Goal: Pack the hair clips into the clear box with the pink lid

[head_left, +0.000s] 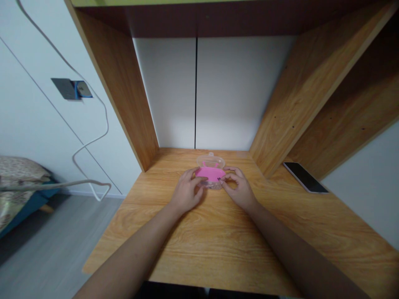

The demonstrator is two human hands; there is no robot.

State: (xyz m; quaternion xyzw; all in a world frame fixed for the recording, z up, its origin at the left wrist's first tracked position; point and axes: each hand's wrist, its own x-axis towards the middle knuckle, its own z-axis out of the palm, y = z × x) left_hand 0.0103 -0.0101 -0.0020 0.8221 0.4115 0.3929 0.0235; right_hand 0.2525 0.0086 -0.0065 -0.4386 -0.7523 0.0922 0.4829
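A small clear plastic box with its clear lid (210, 160) raised at the back sits on the wooden desk. A bright pink tray (209, 172) lies in or over its top; I cannot tell which. My left hand (188, 190) curls around the box's left side, its fingers against the pink tray's edge. From the right, my right hand (239, 189) reaches the tray with thumb and index finger pinched at its right end. A tiny black piece (219, 179) shows at those fingertips, too small to name. The clear front of the box (213, 185) is visible below the tray.
A dark-screened phone (305, 177) lies at the right, beside the upright wooden panel (280, 124). Another upright panel (121, 91) bounds the desk (199, 249) at the left. A white cable (106, 116) hangs from the left wall near an open socket (82, 89).
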